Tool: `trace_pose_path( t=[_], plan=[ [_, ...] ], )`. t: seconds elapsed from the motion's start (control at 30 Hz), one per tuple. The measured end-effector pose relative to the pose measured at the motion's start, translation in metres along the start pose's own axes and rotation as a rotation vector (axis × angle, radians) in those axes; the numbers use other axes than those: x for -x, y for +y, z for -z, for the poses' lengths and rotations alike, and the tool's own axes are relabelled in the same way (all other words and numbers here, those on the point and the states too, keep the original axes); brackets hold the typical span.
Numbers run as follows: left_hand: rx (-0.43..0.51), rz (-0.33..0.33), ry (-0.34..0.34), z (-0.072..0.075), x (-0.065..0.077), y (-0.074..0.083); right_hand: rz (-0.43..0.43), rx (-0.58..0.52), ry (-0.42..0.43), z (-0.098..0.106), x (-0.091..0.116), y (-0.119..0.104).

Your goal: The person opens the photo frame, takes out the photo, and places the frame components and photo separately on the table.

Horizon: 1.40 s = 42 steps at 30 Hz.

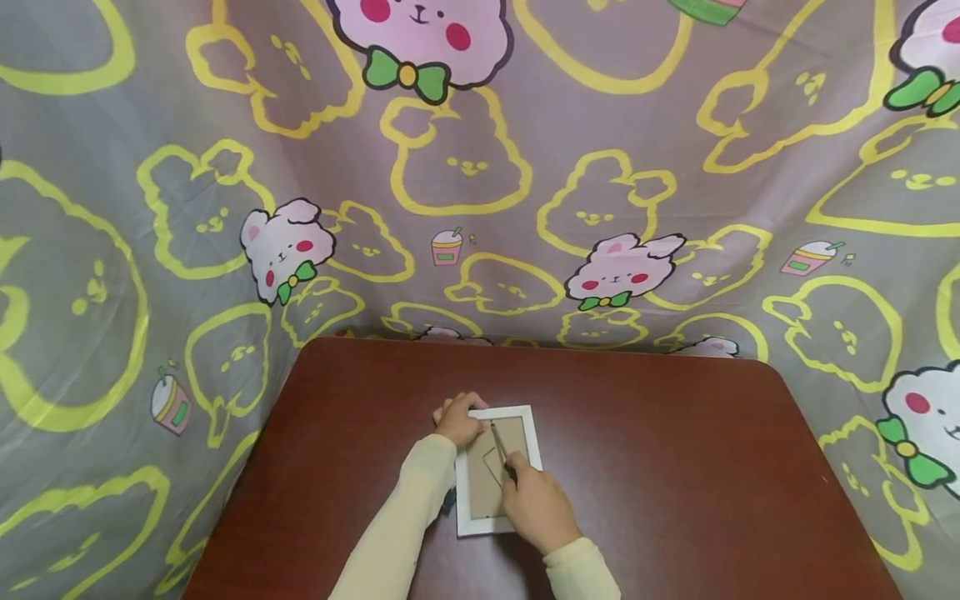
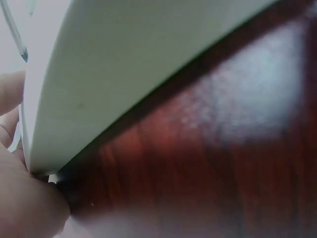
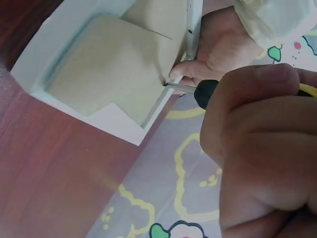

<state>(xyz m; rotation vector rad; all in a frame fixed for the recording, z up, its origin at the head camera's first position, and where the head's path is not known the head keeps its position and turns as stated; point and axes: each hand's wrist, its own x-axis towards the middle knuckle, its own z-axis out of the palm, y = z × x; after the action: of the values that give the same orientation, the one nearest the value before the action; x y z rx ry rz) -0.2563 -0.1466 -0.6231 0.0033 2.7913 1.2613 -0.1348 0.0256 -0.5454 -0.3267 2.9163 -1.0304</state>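
Both hands work at a white picture frame (image 1: 532, 433) at the lower middle of the head view. The left hand (image 1: 459, 419) grasps the frame's upper left edge, its thumb on the rim. The right hand (image 1: 542, 504), at the frame's lower right, is closed around a screwdriver (image 3: 204, 94) with a dark grip; its thin metal shaft slants up and left, the tip at the brown backing board (image 1: 512, 435) near the left thumb. That board faces up, with a dark angular line toward its middle. Whether the frame lies flat or slightly raised cannot be told. Below is a reddish-brown surface (image 1: 675, 467); patterned fabric (image 1: 480, 242) fills the upper part of the view.
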Motion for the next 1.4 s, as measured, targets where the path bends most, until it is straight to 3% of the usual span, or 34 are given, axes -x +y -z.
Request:
trace_pose_path(
  t=[0.17, 0.4, 0.77, 0.97, 1.23, 1.4],
  plan=[
    [-0.011, 0.014, 0.000, 0.000, -0.006, -0.005, 0.001, 0.020, -0.032, 0.003, -0.008, -0.012],
    [0.000, -0.020, 0.008, 0.000, -0.012, -0.009, -0.004, 0.097, 0.009, 0.000, -0.013, -0.023],
    [-0.031, -0.008, -0.029, 0.009, -0.009, -0.004, 0.082, 0.141, 0.147, -0.029, 0.002, 0.002],
    [-0.038, -0.047, -0.066, 0.011, -0.008, 0.000, 0.059, 0.173, 0.182, -0.049, 0.008, 0.012],
    [-0.036, -0.079, -0.074, 0.008, -0.003, -0.003, 0.031, 0.132, 0.184, -0.039, 0.013, 0.008],
    [-0.047, -0.123, -0.027, 0.003, 0.000, -0.010, 0.082, 0.214, 0.303, -0.041, 0.016, 0.005]
  ],
)
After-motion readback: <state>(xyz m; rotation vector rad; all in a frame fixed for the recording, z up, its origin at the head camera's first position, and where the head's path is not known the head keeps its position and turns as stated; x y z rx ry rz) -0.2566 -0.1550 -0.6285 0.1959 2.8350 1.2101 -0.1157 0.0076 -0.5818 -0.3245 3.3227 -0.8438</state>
